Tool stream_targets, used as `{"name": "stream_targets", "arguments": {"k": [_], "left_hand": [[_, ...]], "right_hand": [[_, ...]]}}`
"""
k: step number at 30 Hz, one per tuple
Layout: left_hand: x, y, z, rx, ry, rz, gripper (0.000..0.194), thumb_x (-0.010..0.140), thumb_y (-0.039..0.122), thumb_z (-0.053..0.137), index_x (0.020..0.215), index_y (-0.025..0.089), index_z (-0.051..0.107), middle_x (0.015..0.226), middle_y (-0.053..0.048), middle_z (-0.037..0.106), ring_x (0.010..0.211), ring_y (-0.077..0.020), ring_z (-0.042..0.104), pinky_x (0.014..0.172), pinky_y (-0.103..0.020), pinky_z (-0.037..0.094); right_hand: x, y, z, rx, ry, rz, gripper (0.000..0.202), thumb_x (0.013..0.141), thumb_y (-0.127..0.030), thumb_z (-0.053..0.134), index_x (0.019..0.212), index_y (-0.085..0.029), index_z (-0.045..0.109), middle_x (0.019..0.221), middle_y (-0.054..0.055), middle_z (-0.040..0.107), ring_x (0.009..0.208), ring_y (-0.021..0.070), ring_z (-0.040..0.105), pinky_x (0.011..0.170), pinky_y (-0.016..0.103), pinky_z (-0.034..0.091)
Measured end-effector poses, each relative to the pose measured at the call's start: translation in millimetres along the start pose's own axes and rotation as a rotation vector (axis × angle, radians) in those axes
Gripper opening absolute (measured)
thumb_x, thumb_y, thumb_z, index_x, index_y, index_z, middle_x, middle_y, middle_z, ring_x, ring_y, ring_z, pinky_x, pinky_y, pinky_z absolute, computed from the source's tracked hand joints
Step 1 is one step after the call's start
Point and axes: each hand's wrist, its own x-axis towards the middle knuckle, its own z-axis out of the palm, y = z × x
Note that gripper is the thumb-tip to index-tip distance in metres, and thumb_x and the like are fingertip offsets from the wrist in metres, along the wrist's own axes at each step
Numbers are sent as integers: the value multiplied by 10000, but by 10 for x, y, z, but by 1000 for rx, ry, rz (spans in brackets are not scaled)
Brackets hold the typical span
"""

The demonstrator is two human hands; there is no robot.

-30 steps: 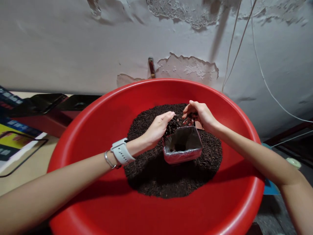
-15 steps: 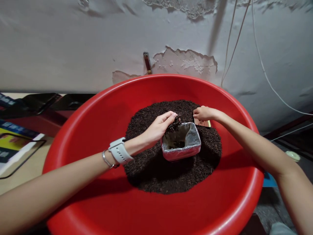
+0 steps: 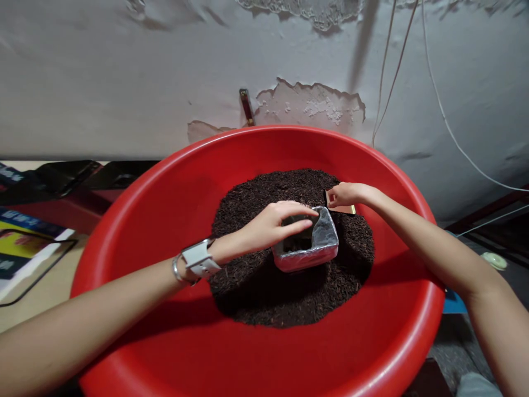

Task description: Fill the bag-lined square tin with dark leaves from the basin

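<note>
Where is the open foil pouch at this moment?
In the head view, the foil pouch stands in the heap of dark tea leaves in the red basin, right of centre, with the left hand over its mouth.

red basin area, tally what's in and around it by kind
round red plastic basin: 1
pile of dark loose tea leaves: 1
open silver foil-lined pouch: 1
small flat gold card: 1
left hand, right hand: 2
white smartwatch: 1
total: 7
</note>
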Motion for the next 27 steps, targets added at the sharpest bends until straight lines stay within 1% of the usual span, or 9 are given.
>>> {"name": "stream_targets", "arguments": {"k": [2,5,9,13,15,18,21,23,27], "left_hand": [[6,-90,11,253,-83,163,241,885,324,496,1003,220,679,1075,-40,690,1063,-209,562,1001,-391,355],[12,-199,36,436,-202,272,255,911,282,458,905,197,698,966,-51,711,1089,-217,515,962,-362,375],[3,-238,56,477,-235,290,270,917,279,451,870,201,705,909,-52,713,1133,-221,468,957,-347,380],[-15,-229,61,519,-235,286,253,917,263,451,915,208,698,958,-40,714,1174,-232,459,947,-353,385],[-23,-232,65,554,-242,287,255,921,260,444,923,205,693,967,-43,715,1196,-240,460,945,-358,385],[-34,-239,74,619,-244,299,245,921,250,444,933,195,682,987,-55,716,1207,-239,480,977,-380,360],[-41,-231,82,680,-218,314,204,894,227,481,976,191,664,1034,-67,707,1149,-229,544,1053,-446,277],[-45,-217,83,699,-206,323,201,869,210,509,1012,193,650,1055,-71,702,1098,-217,581,1084,-468,231],[-48,-183,79,732,-186,373,223,872,214,508,1052,216,639,1084,-56,693,1126,-215,564,1092,-452,248]], "right_hand": [[21,-18,14,12,38,55,229,813,-308,582,937,-168,716,904,124,694,806,217,635,641,290,433],[36,-57,43,29,79,55,231,819,-313,570,933,-176,718,946,145,686,851,254,634,659,322,439],[-11,-138,63,35,108,-65,211,827,-320,557,901,-197,711,926,123,688,837,245,634,642,305,421],[-96,-248,40,55,275,-132,171,828,-185,514,845,-189,685,864,106,683,779,208,614,644,284,382],[-117,-296,28,55,346,-191,171,836,-167,500,833,-182,671,866,98,678,777,190,601,664,274,365],[-118,-348,20,74,407,-287,162,861,-224,508,843,-174,661,846,83,667,755,167,579,679,266,340],[-126,-381,1,117,457,-297,297,903,-339,480,748,-156,655,655,55,619,658,147,538,724,291,323],[-155,-392,-24,180,463,-319,364,909,-398,469,708,-154,649,600,37,597,629,139,525,752,301,322],[-215,-377,-59,315,316,-500,262,859,-412,548,880,-179,665,864,41,679,792,157,582,773,275,347]]}}
